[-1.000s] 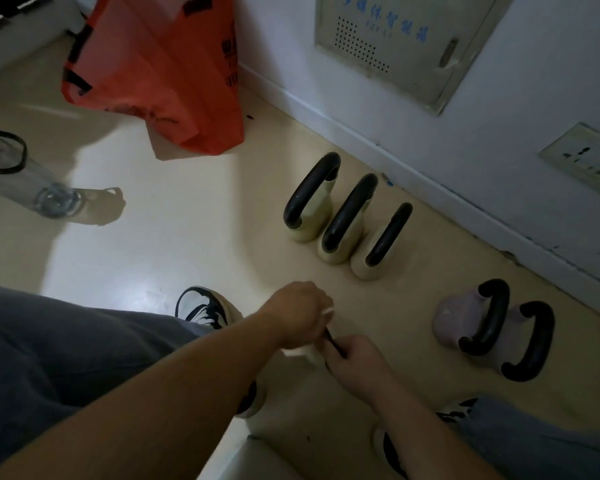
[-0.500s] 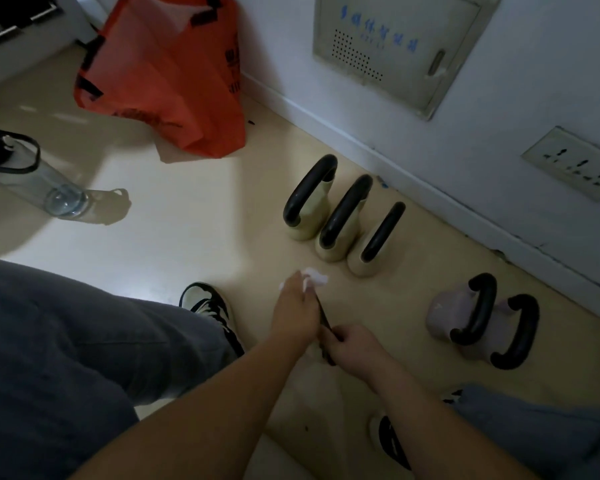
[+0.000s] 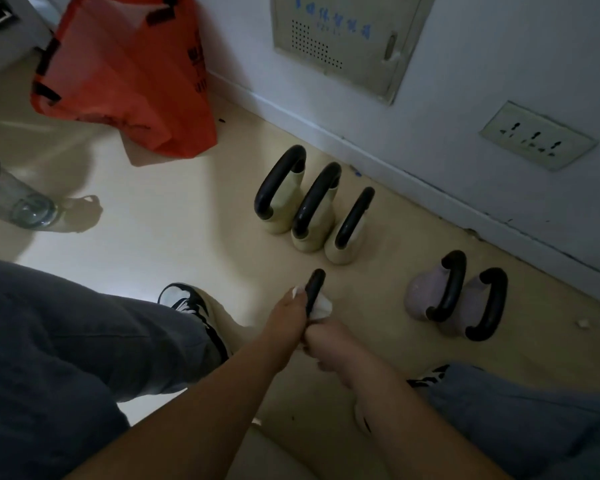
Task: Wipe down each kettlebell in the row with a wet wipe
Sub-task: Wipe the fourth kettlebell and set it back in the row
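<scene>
Between my knees I hold a kettlebell by its black handle (image 3: 314, 286); its body is hidden under my hands and arms. My left hand (image 3: 290, 315) is closed around the handle with a white wet wipe (image 3: 322, 306) pressed against it. My right hand (image 3: 329, 345) grips the handle just below, touching the left hand. Beyond them, three cream kettlebells (image 3: 313, 237) with black handles stand close together in a row by the wall. Two lilac kettlebells (image 3: 421, 297) stand to the right of them.
An orange plastic bag (image 3: 125, 74) leans on the wall at the back left. A clear water bottle (image 3: 18, 199) lies on the floor at the left. My shoes (image 3: 191, 306) and trouser legs flank my hands. The wall (image 3: 482, 81) carries a metal box and a socket.
My left hand has slid the wipe down the handle, so the handle's black end now sticks out beyond it. The right hand has kept its grip.
</scene>
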Demonstrator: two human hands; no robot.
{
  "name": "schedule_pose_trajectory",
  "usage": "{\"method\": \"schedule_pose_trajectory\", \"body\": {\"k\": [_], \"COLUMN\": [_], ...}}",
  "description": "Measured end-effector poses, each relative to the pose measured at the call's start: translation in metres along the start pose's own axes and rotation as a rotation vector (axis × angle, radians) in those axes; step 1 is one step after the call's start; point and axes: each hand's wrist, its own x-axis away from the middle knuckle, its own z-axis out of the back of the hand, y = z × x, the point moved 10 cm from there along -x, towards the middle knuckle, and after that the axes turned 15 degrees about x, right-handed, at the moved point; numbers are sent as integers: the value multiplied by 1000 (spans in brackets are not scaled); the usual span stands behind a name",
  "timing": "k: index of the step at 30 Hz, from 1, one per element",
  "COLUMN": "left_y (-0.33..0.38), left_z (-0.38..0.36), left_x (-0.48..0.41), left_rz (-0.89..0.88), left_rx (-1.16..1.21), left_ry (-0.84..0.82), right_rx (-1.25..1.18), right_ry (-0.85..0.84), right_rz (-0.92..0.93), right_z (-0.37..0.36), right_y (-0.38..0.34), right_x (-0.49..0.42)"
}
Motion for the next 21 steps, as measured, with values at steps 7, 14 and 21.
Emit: {"method": "schedule_pose_trajectory", "body": {"k": [7,14,21], "left_y": [-29,29,-17], "left_z": [13,-24,-1], "left_x": [18,-14,23], "left_rz": [-56,23,-286], "left_rx": [-127,-5,-107], "left_ry": [146,-92,19], "right_rx": [-220,-585,-648], "right_ry": [154,-37,-100], "right_rz": [-254,-243,-235], "right_z": [21,-4,-6], "right_y": [32,43,30], "right_x": [-13,-22,-22]}}
